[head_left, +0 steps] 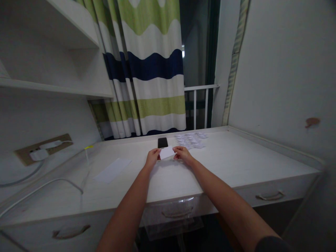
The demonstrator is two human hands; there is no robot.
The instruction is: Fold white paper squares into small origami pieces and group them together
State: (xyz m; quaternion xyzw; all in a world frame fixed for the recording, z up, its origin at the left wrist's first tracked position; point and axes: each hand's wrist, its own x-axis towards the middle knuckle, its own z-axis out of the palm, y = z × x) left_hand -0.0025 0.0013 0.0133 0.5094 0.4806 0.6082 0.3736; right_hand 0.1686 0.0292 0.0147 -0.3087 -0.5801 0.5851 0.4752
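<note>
Both my hands hold one small white piece of paper point(167, 152) just above the white desk point(236, 164). My left hand point(152, 156) pinches its left edge and my right hand point(183, 154) pinches its right edge, fingers closed. A black phone point(162, 142) lies flat right behind the paper. Several small white paper pieces point(191, 139) are scattered on the desk behind my right hand.
A long white paper strip point(112, 170) lies on the desk to the left. White cables point(52, 183) run from a wall socket plate point(43, 148) across the desk's left side. Shelves hang at the upper left, a striped curtain point(152, 70) behind. Drawer handles line the front edge.
</note>
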